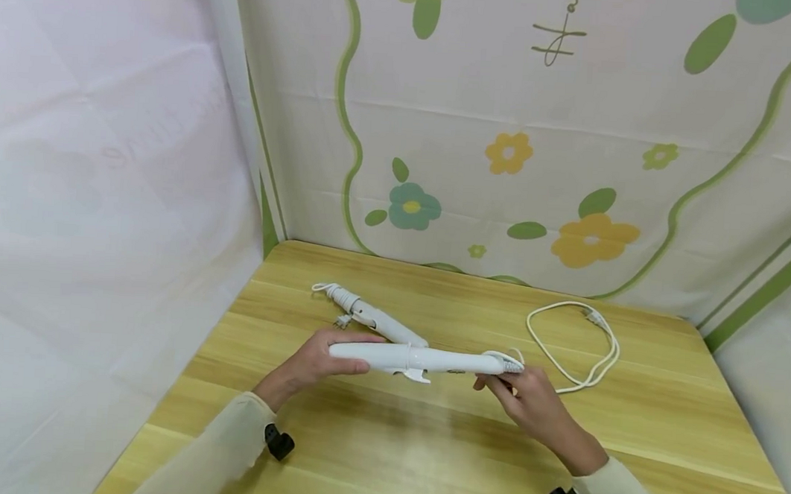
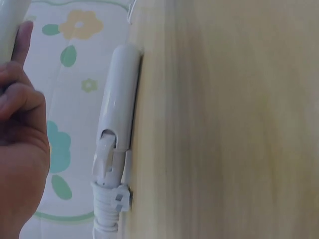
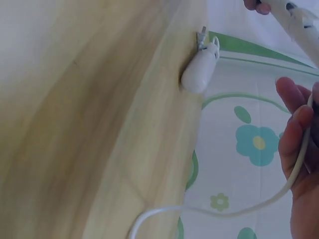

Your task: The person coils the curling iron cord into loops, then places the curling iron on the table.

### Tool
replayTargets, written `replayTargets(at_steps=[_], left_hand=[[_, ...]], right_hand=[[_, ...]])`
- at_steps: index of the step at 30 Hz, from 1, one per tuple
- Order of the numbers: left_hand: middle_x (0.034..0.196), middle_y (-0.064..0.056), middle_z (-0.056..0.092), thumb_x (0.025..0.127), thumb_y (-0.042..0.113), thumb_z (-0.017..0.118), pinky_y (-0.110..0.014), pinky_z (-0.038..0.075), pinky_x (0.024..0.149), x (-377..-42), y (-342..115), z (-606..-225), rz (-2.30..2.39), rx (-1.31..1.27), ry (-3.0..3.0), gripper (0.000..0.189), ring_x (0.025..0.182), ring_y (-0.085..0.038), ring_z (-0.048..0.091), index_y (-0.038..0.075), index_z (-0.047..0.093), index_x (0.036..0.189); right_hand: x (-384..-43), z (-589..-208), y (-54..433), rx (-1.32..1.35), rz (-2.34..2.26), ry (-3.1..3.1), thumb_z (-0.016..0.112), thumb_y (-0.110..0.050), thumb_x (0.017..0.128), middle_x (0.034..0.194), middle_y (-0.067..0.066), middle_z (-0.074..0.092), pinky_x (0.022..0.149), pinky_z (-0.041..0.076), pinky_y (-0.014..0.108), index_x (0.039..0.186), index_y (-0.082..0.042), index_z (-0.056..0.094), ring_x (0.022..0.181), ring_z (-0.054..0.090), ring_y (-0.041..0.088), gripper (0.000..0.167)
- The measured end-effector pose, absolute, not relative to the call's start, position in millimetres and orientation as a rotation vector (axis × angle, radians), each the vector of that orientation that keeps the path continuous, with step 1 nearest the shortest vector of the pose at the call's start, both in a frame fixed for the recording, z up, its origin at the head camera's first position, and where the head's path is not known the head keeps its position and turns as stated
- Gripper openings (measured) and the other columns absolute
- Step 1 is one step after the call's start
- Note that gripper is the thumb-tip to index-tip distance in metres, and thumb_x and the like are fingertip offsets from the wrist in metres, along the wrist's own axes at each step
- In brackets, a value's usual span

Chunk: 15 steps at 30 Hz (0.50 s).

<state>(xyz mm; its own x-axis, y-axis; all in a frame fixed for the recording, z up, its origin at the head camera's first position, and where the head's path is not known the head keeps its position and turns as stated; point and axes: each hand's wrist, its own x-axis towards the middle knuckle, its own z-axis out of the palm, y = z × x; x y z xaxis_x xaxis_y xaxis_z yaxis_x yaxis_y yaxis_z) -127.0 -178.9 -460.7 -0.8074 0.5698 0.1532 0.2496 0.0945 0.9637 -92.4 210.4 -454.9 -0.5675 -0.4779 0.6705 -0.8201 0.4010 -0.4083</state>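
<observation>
A white curling iron is held level above the table in the head view. My left hand grips its barrel end, thumb on the near side. At the other end my right hand holds the power cord, which runs between thumb and fingers in the right wrist view. A small lever sticks out from the iron's near side. Behind it lies a second white curling iron, its cord wound round the handle. The held iron partly hides that one's right end in the head view.
The held iron's cord lies in a loop on the right of the wooden table, ending in a plug. A smaller plug rests beside the second iron. Flower-printed cloth stands behind the table.
</observation>
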Motion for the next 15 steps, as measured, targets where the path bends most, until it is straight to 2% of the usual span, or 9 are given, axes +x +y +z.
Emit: replayTargets(at_steps=[2,5,7,10,15], left_hand=[[0.132,-0.015,0.077,0.096,0.012,0.083,-0.030,0.058,0.082,-125.0,-175.5,-461.2,1.779,0.786,2.154,0.043,0.101,-0.018,0.066,0.006,0.075,0.139],[0.131,-0.011,0.078,0.094,0.015,0.087,-0.032,0.058,0.082,-121.3,-169.5,-459.3,1.763,0.727,2.231,0.045,0.100,-0.018,0.066,0.013,0.077,0.138],[0.130,-0.005,0.079,0.093,0.020,0.089,-0.032,0.057,0.080,-118.9,-165.9,-457.2,1.722,0.722,2.314,0.046,0.097,-0.017,0.067,0.020,0.078,0.137],[0.127,-0.002,0.081,0.092,0.024,0.091,-0.031,0.057,0.076,-116.1,-161.4,-454.7,1.649,0.817,2.448,0.046,0.091,-0.014,0.068,0.024,0.078,0.137],[0.120,-0.005,0.083,0.093,0.020,0.089,-0.027,0.054,0.066,-113.0,-158.9,-452.7,1.602,0.972,2.634,0.046,0.078,-0.008,0.064,0.020,0.078,0.137]], right_hand=[[-90.7,-457.2,206.9,1.077,1.015,-2.204,0.079,0.013,0.088,0.081,-0.004,0.078,0.054,0.042,0.008,0.101,-0.011,0.081,0.063,0.055,-0.006,0.028],[-88.0,-459.7,204.2,1.014,0.987,-2.217,0.080,0.013,0.086,0.078,-0.006,0.076,0.054,0.042,0.008,0.099,-0.012,0.082,0.063,0.058,-0.005,0.028],[-86.0,-460.8,204.0,0.968,0.926,-2.248,0.082,0.011,0.085,0.075,-0.008,0.075,0.052,0.040,0.008,0.095,-0.014,0.081,0.062,0.054,-0.008,0.027],[-83.0,-460.9,205.1,0.910,0.806,-2.300,0.084,0.007,0.085,0.072,-0.011,0.072,0.050,0.037,0.008,0.089,-0.016,0.078,0.060,0.050,-0.011,0.024],[-82.8,-456.5,210.1,0.862,0.639,-2.321,0.081,-0.005,0.094,0.071,-0.011,0.071,0.049,0.038,0.011,0.091,-0.012,0.079,0.057,0.051,-0.009,0.008]])
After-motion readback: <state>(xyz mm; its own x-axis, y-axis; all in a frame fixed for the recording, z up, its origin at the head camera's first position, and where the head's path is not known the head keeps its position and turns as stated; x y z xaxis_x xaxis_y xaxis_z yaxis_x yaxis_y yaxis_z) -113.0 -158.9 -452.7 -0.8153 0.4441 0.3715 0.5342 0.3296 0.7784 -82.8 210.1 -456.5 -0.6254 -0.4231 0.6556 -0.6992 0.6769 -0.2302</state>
